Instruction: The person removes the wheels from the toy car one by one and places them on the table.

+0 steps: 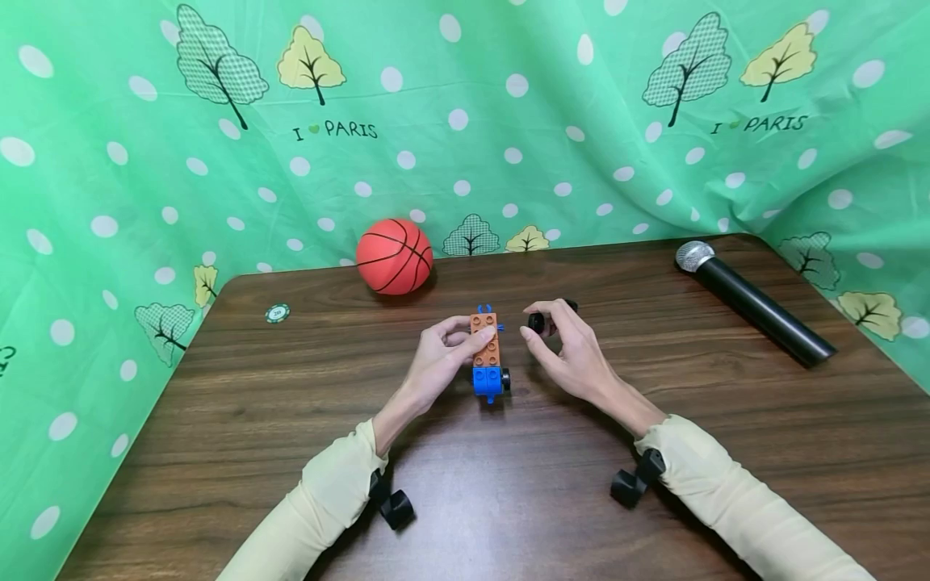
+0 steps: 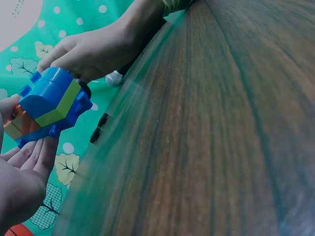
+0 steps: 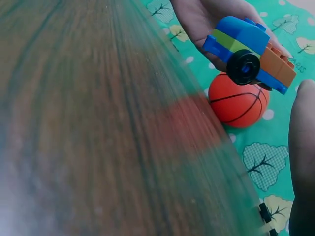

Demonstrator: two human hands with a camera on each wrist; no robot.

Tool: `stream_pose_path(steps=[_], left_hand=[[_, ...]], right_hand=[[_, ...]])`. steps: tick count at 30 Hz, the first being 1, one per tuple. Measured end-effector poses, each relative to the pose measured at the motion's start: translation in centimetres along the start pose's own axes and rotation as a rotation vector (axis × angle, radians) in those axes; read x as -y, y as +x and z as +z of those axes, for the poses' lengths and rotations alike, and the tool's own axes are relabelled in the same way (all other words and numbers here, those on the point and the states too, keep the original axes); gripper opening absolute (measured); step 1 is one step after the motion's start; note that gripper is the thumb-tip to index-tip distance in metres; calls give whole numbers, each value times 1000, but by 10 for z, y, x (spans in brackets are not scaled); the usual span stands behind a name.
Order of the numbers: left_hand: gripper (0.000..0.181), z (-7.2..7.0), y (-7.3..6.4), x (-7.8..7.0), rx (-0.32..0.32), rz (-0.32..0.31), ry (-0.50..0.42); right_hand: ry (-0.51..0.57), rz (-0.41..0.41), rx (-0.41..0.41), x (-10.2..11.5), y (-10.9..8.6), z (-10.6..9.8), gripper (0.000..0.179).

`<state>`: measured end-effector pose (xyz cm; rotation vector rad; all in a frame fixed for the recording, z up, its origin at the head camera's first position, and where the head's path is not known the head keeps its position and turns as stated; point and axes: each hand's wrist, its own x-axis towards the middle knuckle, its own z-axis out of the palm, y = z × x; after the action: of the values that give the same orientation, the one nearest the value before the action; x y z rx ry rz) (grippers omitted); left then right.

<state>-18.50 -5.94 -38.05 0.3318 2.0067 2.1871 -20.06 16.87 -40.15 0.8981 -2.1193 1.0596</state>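
Observation:
A toy truck of building blocks (image 1: 486,347) is in my left hand (image 1: 439,359). The thumb lies on its orange bricks, with fingers underneath in the left wrist view. The truck has a blue top brick (image 2: 51,86), a lime-green layer (image 2: 61,108) and a blue base. One black wheel (image 3: 243,67) sits on its side. To the truck's right, my right hand (image 1: 574,351) is apart from it, thumb and forefinger spread. A black wheel (image 1: 536,323) shows between them, apparently lying on the table beyond; a second black wheel (image 1: 571,305) is partly hidden by this hand.
A red toy basketball (image 1: 395,257) sits at the table's back edge. The black microphone (image 1: 756,303) lies at the right, and a poker chip (image 1: 277,313) at the left. Behind the brown wooden table (image 1: 240,420) hangs a green dotted cloth (image 1: 458,121).

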Motion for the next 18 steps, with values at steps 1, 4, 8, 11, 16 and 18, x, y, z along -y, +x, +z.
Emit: stream_pose_path(steps=[1,4,8,11,16,18], left_hand=[[37,0,0,0,-7,4,11],[39,-2,-1,0,-19,12,34],[40,-3,-2,-1,-22,22,53],[40,-3,-2,-1,-25,22,61],[39,-4,-3,0,-23,18,70],[39,-4,-3,0,-21,16,74]], right_hand=[[-6,6,9,0,0,-1,28],[-36,9,29,0,0,-4,32],[-96,-1,32,-3,-1,-8,37],[-133,-4,19,-6,-2,-11,40],[-159,5,12,-9,-4,-17,39],[-165,15,15,-10,-5,-19,39]])
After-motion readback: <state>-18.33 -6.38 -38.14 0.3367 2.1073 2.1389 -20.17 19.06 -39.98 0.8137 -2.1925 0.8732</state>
